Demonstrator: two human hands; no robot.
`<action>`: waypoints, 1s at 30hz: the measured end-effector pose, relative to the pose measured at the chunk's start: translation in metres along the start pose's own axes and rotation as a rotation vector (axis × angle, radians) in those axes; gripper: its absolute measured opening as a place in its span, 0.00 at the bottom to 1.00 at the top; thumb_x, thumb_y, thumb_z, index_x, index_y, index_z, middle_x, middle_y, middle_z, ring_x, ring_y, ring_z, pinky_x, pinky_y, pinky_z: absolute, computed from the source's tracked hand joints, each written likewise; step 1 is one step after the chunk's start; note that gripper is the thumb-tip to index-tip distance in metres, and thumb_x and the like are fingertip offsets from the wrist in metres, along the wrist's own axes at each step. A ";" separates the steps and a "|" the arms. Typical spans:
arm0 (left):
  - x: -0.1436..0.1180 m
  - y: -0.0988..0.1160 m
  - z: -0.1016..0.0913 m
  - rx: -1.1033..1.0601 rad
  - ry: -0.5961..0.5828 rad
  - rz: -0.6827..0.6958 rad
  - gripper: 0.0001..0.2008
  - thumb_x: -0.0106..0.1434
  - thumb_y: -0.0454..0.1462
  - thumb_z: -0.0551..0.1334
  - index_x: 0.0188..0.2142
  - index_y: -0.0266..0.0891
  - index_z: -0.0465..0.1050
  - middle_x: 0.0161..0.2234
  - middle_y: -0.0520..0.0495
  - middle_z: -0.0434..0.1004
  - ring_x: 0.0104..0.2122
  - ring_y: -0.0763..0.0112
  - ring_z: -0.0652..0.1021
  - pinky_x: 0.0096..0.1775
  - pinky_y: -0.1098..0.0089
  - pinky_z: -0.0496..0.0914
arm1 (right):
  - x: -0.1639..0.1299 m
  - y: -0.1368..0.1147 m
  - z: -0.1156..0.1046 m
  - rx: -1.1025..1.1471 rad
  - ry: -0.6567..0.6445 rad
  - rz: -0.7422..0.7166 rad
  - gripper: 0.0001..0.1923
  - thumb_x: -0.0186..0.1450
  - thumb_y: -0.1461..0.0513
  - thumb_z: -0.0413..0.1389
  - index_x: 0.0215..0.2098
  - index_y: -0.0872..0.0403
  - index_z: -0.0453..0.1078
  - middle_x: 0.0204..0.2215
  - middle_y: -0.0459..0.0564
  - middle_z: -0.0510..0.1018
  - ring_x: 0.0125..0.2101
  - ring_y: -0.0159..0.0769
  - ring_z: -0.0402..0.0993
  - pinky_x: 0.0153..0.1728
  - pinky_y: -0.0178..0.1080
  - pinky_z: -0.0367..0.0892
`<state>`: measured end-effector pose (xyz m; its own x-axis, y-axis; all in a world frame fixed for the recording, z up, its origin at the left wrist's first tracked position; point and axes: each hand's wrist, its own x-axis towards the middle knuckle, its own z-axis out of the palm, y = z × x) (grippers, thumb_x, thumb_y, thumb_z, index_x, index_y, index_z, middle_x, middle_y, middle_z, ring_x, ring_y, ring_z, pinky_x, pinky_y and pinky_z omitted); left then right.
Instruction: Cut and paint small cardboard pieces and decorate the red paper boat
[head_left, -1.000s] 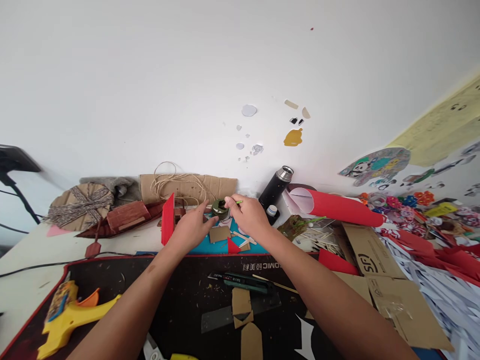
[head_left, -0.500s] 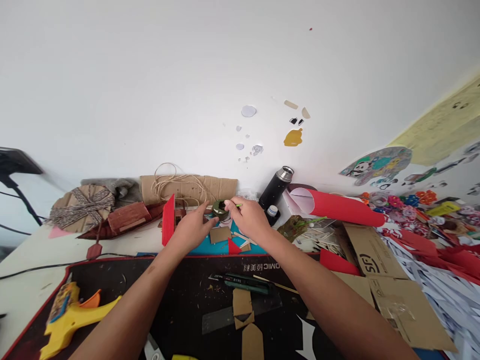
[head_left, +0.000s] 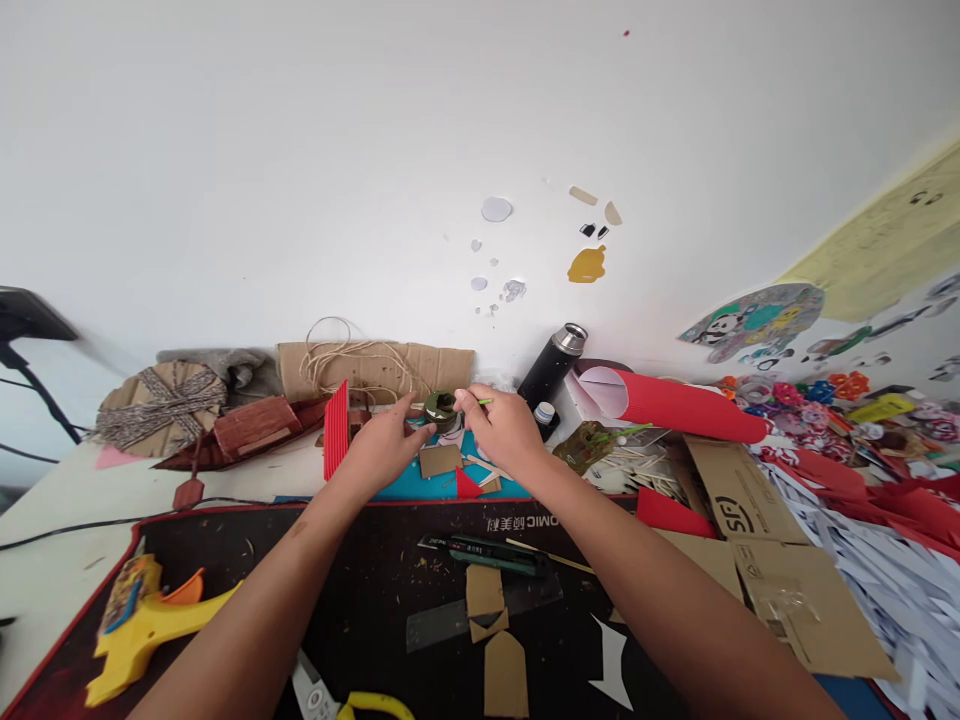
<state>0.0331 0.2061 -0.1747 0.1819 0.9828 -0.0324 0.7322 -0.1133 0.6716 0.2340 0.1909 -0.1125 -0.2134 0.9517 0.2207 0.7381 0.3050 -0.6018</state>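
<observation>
At the middle of the frame the right hand [head_left: 504, 432] pinches a thin green stick [head_left: 482, 402] between thumb and forefinger, its tip at the top opening of a small dark green pot [head_left: 441, 408]. The left hand [head_left: 382, 443] rests just left of the pot, its fingers loosely curled and the thumb touching the pot's side, steadying it more than gripping it. The pot stands at the far edge of a blue sheet [head_left: 420, 485], near the wall.

Compared with a second ago, little has moved: both hands hold the same posture and the stick is at the pot's mouth as before. Only the view has tipped slightly, so everything sits a touch higher in the frame. I judge the work at the pot to be ongoing, not finished.

Below the hands, a brown card square [head_left: 439, 460] and a red triangle [head_left: 466, 486] lie on the blue sheet. On the black mat [head_left: 225, 540], upside-down white lettering ends in "OMIC". The cardboard flap [head_left: 731, 500] at right reads "SF", and a yellow glue gun [head_left: 142, 630] lies lower left.
</observation>
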 end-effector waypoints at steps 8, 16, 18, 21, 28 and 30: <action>0.001 -0.004 0.000 -0.024 0.047 0.008 0.36 0.70 0.47 0.60 0.73 0.33 0.61 0.55 0.37 0.85 0.50 0.51 0.84 0.50 0.62 0.74 | -0.007 0.011 -0.003 0.178 0.093 0.042 0.23 0.78 0.47 0.48 0.37 0.50 0.78 0.23 0.44 0.78 0.20 0.34 0.72 0.25 0.36 0.61; 0.001 -0.003 -0.003 -0.028 0.057 -0.001 0.36 0.70 0.48 0.60 0.73 0.33 0.62 0.55 0.37 0.85 0.52 0.50 0.84 0.51 0.61 0.74 | -0.015 0.017 0.000 0.367 0.144 0.069 0.26 0.77 0.42 0.48 0.36 0.50 0.76 0.23 0.44 0.76 0.19 0.33 0.72 0.24 0.36 0.66; 0.001 -0.002 -0.004 -0.041 0.055 0.004 0.37 0.70 0.48 0.60 0.73 0.33 0.62 0.56 0.36 0.85 0.53 0.50 0.83 0.52 0.60 0.74 | -0.016 0.018 0.001 0.406 0.134 0.083 0.27 0.76 0.40 0.49 0.36 0.50 0.75 0.23 0.44 0.76 0.18 0.33 0.72 0.23 0.36 0.66; 0.000 0.000 -0.006 -0.050 0.060 0.014 0.37 0.69 0.48 0.60 0.72 0.32 0.62 0.56 0.37 0.85 0.54 0.50 0.83 0.53 0.60 0.74 | -0.019 0.019 0.004 0.453 0.131 0.110 0.28 0.75 0.38 0.49 0.36 0.50 0.75 0.23 0.44 0.76 0.18 0.33 0.70 0.21 0.35 0.65; 0.001 -0.001 -0.011 -0.101 0.084 0.022 0.38 0.68 0.49 0.61 0.72 0.32 0.62 0.57 0.36 0.84 0.52 0.50 0.84 0.54 0.58 0.74 | -0.024 0.020 0.005 0.538 0.159 0.127 0.30 0.74 0.36 0.50 0.36 0.51 0.76 0.22 0.44 0.75 0.18 0.33 0.70 0.20 0.35 0.66; 0.001 -0.001 -0.012 -0.116 0.077 0.035 0.39 0.68 0.49 0.60 0.72 0.32 0.61 0.58 0.36 0.83 0.52 0.51 0.84 0.55 0.58 0.74 | -0.024 0.020 0.006 0.548 0.191 0.132 0.30 0.74 0.36 0.50 0.36 0.51 0.76 0.22 0.44 0.75 0.18 0.32 0.70 0.20 0.34 0.66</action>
<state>0.0247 0.2084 -0.1667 0.1521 0.9873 0.0464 0.6446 -0.1347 0.7525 0.2506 0.1745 -0.1345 0.0141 0.9752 0.2209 0.3017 0.2065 -0.9308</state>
